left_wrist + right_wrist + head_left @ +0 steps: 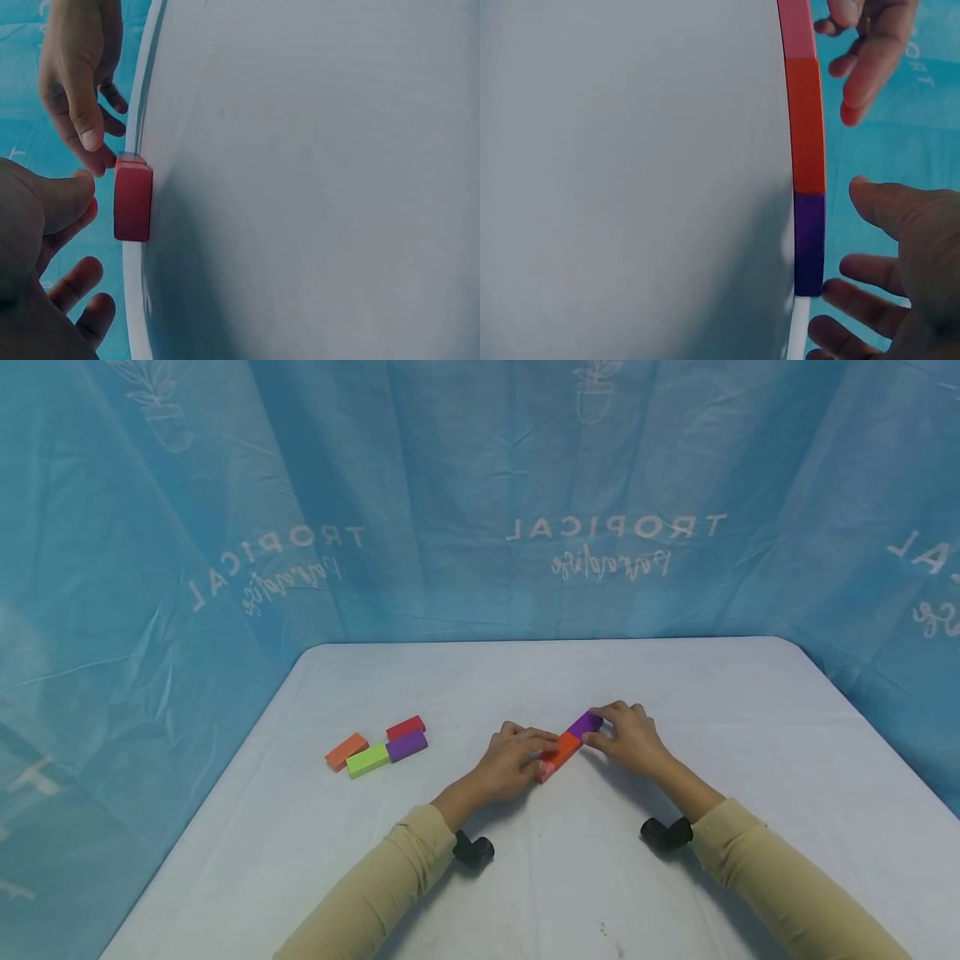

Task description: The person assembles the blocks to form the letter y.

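Observation:
A slanted row of blocks lies on the white table: a pink block (547, 772) at the near end, an orange block (567, 750) in the middle and a purple block (583, 725) at the far end. My left hand (510, 763) is at the near end, its fingers over the pink and orange blocks. At the far end is my right hand (632, 739), thumb and fingertips beside the purple block (810, 244). In the right wrist view its fingers are loosely spread. The left wrist view shows the red-looking end block (133, 201) close to the left fingertips.
To the left on the table (300, 860) lie an orange block (347, 751), a lime green block (368, 761), another purple block (407, 745) and a red block (406, 727). A blue printed curtain (450, 593) hangs behind the table. Black wrist devices (474, 852) sit under both cuffs.

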Tool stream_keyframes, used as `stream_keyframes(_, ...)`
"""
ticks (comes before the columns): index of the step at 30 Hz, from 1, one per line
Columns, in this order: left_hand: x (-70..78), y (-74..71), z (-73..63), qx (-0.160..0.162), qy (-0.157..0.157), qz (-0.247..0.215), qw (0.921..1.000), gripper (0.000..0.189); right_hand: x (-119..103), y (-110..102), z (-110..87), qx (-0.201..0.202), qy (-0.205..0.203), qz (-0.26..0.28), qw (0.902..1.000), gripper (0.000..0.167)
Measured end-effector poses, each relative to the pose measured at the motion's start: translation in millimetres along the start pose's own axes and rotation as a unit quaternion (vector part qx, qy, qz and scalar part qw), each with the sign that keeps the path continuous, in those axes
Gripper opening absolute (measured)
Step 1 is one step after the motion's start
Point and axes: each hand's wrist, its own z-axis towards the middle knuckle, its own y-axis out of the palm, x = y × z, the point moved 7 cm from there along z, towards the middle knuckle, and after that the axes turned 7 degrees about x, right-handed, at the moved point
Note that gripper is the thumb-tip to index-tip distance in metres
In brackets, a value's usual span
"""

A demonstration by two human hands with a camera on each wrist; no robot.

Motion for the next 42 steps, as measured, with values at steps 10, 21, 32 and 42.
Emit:
stream_keyframes(10,-17.9,-17.5,-12.9,0.081,-0.041,-0.033,0.9953,0.031,-17.4,2.8,-9.0,0.021,0.01,-0.011,0.9997,0.054)
stream_keyframes(21,-41.9,-39.1,-26.8,0.157,-0.117,-0.055,0.9791,0.032,-28.8,11.8,-14.5,0.027,0.0,-0.008,0.9996,0.058)
stream_keyframes(32,-54.2,-55.5,-44.6,0.195,-0.156,-0.08,0.9649,0.032,-30.1,18.6,-17.5,0.034,-0.014,-0.006,0.9993,0.057)
stream_keyframes(42,-60.3,-60.3,-56.3,0.205,-0.149,-0.093,0.963,0.031,-27.4,20.2,-17.7,0.052,-0.009,-0.011,0.9985,0.053)
